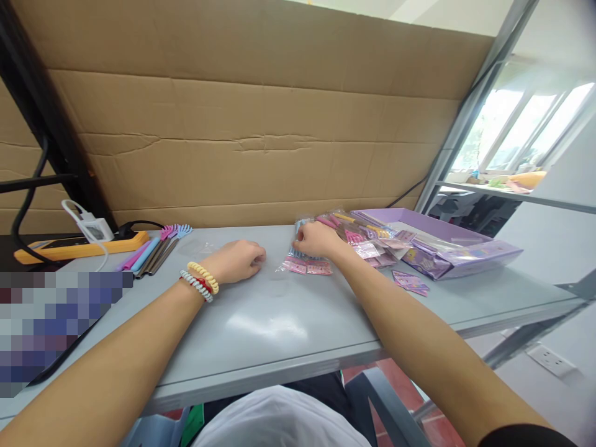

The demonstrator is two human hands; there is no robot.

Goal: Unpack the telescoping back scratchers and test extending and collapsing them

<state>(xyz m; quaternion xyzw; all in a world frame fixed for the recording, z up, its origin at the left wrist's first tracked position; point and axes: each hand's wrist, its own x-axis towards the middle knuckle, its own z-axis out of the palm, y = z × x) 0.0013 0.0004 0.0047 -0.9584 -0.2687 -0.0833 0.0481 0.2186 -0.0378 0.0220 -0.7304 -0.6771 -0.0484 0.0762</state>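
Note:
My right hand [319, 240] reaches to the middle of the table, its fingers closed at the edge of a clear packet with blue contents [305, 253] and pink printed cards [307, 267]. The palm side is hidden. My left hand [239, 259], with coiled bands on the wrist, is held over the table, fingers curled inward. Whatever they hold, if anything, does not show. Behind it lies a clear plastic bag [198, 249]. Several clear-wrapped packets [367, 248] with pink and yellow items are heaped just right of my right hand.
At right is an open purple box [475, 264], with loose pink cards [410, 282] before it. Several sticks with fanned ends [158, 251] lie at left, near a yellow power strip [79, 248] and white charger [97, 230]. A cardboard sheet [261, 112] backs the table.

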